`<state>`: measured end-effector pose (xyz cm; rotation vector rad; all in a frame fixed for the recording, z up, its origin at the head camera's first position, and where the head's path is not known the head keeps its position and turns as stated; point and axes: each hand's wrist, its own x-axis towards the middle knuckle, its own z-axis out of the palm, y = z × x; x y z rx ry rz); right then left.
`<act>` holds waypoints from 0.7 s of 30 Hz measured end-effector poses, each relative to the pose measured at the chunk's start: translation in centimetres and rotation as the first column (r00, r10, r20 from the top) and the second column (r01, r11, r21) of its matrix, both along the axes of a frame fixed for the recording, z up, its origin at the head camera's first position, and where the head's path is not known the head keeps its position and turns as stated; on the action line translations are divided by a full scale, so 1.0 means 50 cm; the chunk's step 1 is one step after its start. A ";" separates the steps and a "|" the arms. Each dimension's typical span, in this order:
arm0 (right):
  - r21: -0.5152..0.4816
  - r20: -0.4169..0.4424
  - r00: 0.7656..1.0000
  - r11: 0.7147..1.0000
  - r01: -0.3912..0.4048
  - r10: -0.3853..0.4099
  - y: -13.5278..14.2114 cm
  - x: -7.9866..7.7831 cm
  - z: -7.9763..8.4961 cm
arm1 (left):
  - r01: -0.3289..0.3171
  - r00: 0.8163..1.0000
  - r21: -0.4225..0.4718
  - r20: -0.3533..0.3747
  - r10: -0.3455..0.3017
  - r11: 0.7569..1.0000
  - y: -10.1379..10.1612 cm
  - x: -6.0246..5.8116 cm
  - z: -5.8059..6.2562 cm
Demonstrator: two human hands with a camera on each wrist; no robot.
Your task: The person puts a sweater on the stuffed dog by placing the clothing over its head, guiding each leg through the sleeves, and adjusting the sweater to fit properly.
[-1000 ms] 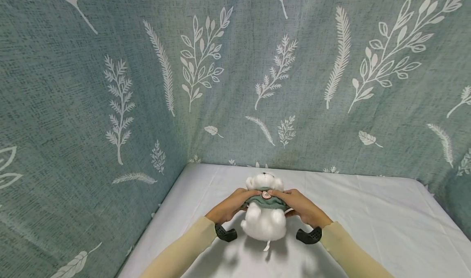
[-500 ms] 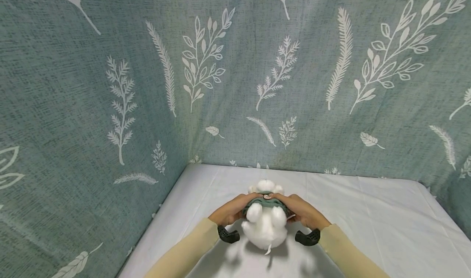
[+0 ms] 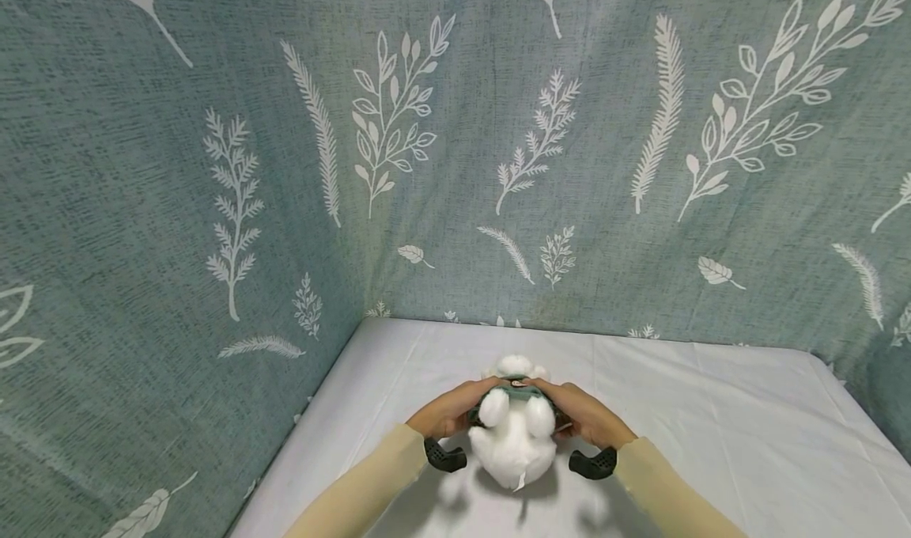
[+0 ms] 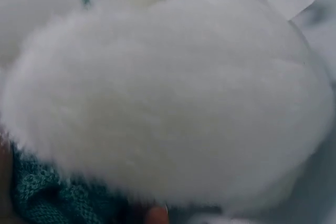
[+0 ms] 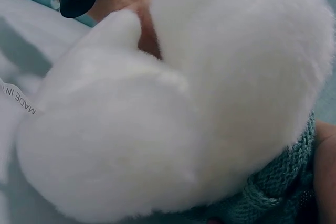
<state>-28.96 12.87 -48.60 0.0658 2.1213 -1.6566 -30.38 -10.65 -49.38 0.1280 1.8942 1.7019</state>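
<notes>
A white plush toy in a green knitted sweater lies between my two hands, its head pointing away from me and its rounded bottom toward me. My left hand grips the sweater from the left side, thumb over the chest. From the right side my right hand grips it the same way, and both thumbs nearly meet at a small round badge. White fur fills the left wrist view. In the right wrist view a fluffy leg and a printed tag show. Fingers beneath the toy are mostly hidden.
A white cloth covers the surface under the toy. Behind it and on the left hang grey-green curtains with white leaf patterns. Black wrist-worn devices sit just below both hands.
Both hands have tilted the plush toy, so its head has dropped lower in view and its face has turned out of sight. The bottom and legs have shifted slightly toward me.
</notes>
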 end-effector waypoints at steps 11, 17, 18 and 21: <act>0.037 -0.053 0.999 0.999 -0.004 0.006 0.020 0.013 0.011 | -0.039 0.992 -0.176 -0.125 0.017 0.984 -0.014 -0.001 0.013; 0.122 -0.168 0.986 0.992 0.032 -0.011 0.051 0.034 0.036 | -0.112 0.960 -0.306 -0.281 0.022 0.945 -0.028 0.009 0.044; 0.134 -0.197 0.980 0.990 0.034 -0.007 0.055 0.038 0.039 | -0.124 0.949 -0.320 -0.315 0.018 0.939 -0.029 0.012 0.050; 0.150 -0.278 0.961 0.988 0.040 0.004 0.064 0.050 0.046 | -0.163 0.897 -0.346 -0.442 -0.007 0.924 -0.027 0.022 0.072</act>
